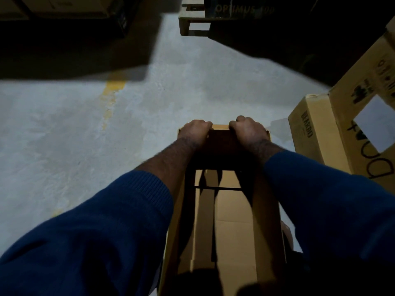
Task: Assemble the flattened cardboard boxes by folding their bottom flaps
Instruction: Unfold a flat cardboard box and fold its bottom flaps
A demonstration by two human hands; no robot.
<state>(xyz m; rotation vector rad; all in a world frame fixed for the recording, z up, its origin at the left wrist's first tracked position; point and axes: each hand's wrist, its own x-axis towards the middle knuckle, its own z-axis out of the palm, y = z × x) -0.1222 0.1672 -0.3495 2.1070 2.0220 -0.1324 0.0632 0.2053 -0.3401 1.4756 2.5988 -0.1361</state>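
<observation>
A cardboard box (234, 212) is being held open on a concrete floor (81, 129) in a dim storeroom, its inside seen from above. Its far edge (220, 126) is being gripped by both hands: the left hand (195, 131) and right hand (248, 130) are being kept side by side, slightly apart, with a short stretch of edge showing between them. The fingers (205, 124) of each hand are being curled down over that edge and clamped on it, their tips hidden beyond the cardboard. The side walls are being flanked by forearms in blue sleeves (111, 221). Printed cartons (316, 135) are being stored just right of the box, and a pallet (193, 25) is lying beyond, past a worn yellow line (111, 95).
</observation>
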